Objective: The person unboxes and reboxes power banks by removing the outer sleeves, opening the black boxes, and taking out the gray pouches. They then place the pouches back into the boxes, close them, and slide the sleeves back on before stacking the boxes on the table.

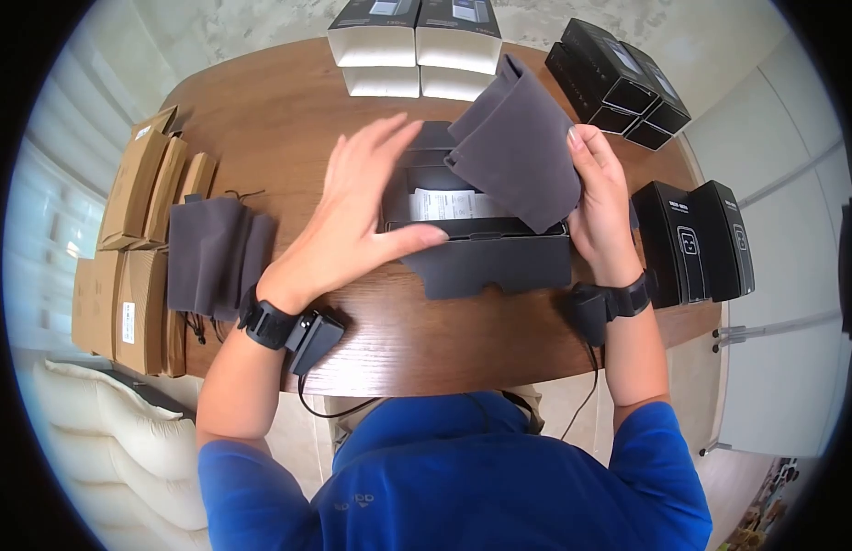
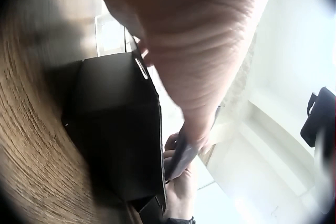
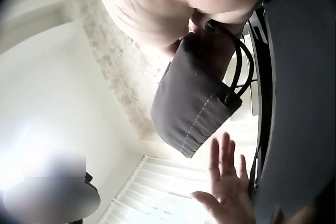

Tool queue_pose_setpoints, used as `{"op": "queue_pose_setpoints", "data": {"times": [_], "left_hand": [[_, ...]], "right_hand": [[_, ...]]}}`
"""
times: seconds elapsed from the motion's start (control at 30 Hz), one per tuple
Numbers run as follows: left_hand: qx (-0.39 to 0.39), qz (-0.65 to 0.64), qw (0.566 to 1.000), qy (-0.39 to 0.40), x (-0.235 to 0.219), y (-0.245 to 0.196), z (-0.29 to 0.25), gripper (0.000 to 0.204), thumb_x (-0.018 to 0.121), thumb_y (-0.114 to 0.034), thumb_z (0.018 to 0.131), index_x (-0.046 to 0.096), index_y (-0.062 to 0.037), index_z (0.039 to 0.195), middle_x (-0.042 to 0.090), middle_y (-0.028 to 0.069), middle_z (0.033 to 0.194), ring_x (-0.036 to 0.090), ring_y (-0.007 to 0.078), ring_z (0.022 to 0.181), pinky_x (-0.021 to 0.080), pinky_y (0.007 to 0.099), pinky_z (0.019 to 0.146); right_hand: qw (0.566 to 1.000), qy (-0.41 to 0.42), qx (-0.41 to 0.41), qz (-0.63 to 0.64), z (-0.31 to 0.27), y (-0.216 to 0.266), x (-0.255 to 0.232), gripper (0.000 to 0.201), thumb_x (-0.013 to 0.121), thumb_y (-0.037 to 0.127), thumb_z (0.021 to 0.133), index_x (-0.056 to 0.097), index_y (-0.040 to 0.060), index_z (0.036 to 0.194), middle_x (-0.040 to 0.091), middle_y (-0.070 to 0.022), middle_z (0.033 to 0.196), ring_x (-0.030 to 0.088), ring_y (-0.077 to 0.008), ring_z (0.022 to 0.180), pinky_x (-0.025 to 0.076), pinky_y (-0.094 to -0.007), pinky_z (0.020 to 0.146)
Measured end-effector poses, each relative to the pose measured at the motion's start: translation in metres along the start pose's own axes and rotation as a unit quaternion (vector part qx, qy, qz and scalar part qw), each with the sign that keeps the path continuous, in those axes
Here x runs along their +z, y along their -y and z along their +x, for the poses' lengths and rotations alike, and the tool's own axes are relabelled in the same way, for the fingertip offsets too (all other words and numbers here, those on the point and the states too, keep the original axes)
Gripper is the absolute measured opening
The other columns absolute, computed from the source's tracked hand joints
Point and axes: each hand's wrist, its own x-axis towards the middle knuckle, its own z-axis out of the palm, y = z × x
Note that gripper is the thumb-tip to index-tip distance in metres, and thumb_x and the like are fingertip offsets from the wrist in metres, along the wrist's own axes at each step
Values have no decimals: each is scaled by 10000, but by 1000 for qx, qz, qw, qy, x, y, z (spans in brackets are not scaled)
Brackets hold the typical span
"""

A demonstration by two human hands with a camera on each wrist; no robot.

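Observation:
My right hand [image 1: 599, 202] grips a dark grey drawstring pouch [image 1: 518, 147] by its right side, thumb in front, and holds it tilted above an open black box [image 1: 486, 266]. In the right wrist view the black cord loop and a stitched seam show on the pouch [image 3: 186, 98]. The box's front flap hangs down toward me, and a white printed label [image 1: 444, 204] shows inside. My left hand [image 1: 357, 202] is spread over the box's left side, fingers extended and thumb near the front rim, holding nothing.
Grey pouches [image 1: 206, 257] lie at the left beside stacked brown cardboard boxes [image 1: 132, 193]. White-and-black boxes [image 1: 375, 46] stand at the back. Black boxes [image 1: 610, 73] are stacked back right, with two more black boxes [image 1: 678, 248] at the right edge of the wooden table [image 1: 261, 101].

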Motion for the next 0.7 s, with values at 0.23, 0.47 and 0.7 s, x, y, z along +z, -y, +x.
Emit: {"op": "queue_pose_setpoints", "data": {"times": [0.23,0.47,0.7], "left_hand": [[59,-275,932,-227,5,-25,-13,359,655,-236,846,585,53,1048,621,157,1020,593,198,921,458,301,816],[-58,-432,896,85,11,-36,-8,486,521,-350,920,546,55,1188,628,196,1068,634,212,933,506,298,798],[-199,-763,612,52,6,-35,1,858,212,-672,932,318,44,1392,450,230,1362,508,308,1220,441,428,1006]], "right_hand": [[997,-41,-35,-58,-10,4,9,146,541,187,972,522,51,1018,612,-23,947,566,-52,836,453,-185,708],[960,-14,-258,-112,-14,-6,23,132,596,37,911,514,13,1012,576,-104,1092,591,-172,951,483,-243,805],[855,175,-389,-296,-29,11,35,190,708,-98,698,633,33,814,628,-133,1017,660,-308,980,546,-353,806]]}}
